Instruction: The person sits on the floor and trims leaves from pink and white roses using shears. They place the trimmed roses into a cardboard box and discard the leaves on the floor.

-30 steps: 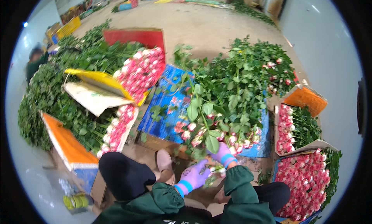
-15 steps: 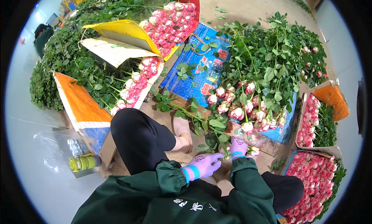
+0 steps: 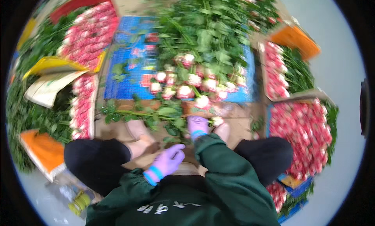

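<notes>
A pile of cut roses (image 3: 185,91) is spread over the blue mat (image 3: 117,89), with the pink-and-white heads turned toward its near edge and the leaves (image 3: 195,34) heaped toward its far edge. Just short of the near edge of the blue mat, a leafy stem (image 3: 166,112) is seen lying crosswise, and a single rose (image 3: 216,121) is shown to the right of the right hand (image 3: 198,125). By that purple-gloved hand, the stem appears to be gripped in curled fingers, though the exact hold is blurred and it cannot be told how many stems are held. The left hand (image 3: 168,160), gloved likewise, is held farther from the blue mat, with its fingers loosely parted and nothing gripped. To the left of the blue mat, rows of roses (image 3: 91,34) are backed by a red board (image 3: 86,3), and more roses (image 3: 83,108) are partly covered by a yellow flap (image 3: 54,66). To the right of the blue mat, a narrow row of roses (image 3: 275,69) is set beside an orange flap (image 3: 295,40), and nearer than it a larger bundle (image 3: 302,136) is packed. Left of and nearer than the blue mat, a green bottle (image 3: 80,202) is seen, blurred.
</notes>
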{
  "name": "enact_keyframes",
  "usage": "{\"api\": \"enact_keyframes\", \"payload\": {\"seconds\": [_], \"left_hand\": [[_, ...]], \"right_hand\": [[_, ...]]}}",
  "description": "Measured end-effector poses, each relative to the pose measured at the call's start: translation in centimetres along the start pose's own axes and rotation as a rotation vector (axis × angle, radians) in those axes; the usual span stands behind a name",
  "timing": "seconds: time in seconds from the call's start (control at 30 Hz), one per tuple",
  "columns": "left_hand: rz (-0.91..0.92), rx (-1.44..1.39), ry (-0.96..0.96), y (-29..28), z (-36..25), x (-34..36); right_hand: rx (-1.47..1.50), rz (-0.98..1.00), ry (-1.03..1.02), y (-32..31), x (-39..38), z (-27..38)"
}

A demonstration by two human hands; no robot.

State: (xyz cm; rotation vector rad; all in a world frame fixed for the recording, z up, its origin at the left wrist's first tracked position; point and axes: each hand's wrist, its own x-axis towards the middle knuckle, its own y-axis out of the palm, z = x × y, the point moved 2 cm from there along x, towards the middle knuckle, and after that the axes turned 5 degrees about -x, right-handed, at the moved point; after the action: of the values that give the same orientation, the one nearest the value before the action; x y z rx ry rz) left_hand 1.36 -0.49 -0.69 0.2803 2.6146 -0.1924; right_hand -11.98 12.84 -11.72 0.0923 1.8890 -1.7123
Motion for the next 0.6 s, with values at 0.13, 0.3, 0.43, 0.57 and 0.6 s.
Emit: {"api": "enact_keyframes", "payload": {"seconds": [0.13, 0.3, 0.43, 0.57, 0.6], "left_hand": [[-0.087, 0.130, 0.040, 0.3, -1.0, 0.0], [-0.002, -0.076, -0.108, 0.9, 0.7, 0.8], [0.015, -0.082, -0.124, 0.8, 0.6, 0.9], [0.027, -0.079, -0.152, 0.5, 0.8, 1.0], [0.031, -0.094, -0.165, 0.8, 0.8, 1.1]], "right_hand": [[0.015, 0.028, 0.080, 1.5, 1.1, -0.3], [-0.024, -0.052, 0.091, 1.5, 0.7, -0.9], [-0.023, -0.055, 0.110, 1.5, 1.9, -0.9], [0.028, -0.177, 0.218, 3.1, 2.7, -1.0], [0.045, -0.164, 0.229, 2.9, 2.7, -1.1]]}}
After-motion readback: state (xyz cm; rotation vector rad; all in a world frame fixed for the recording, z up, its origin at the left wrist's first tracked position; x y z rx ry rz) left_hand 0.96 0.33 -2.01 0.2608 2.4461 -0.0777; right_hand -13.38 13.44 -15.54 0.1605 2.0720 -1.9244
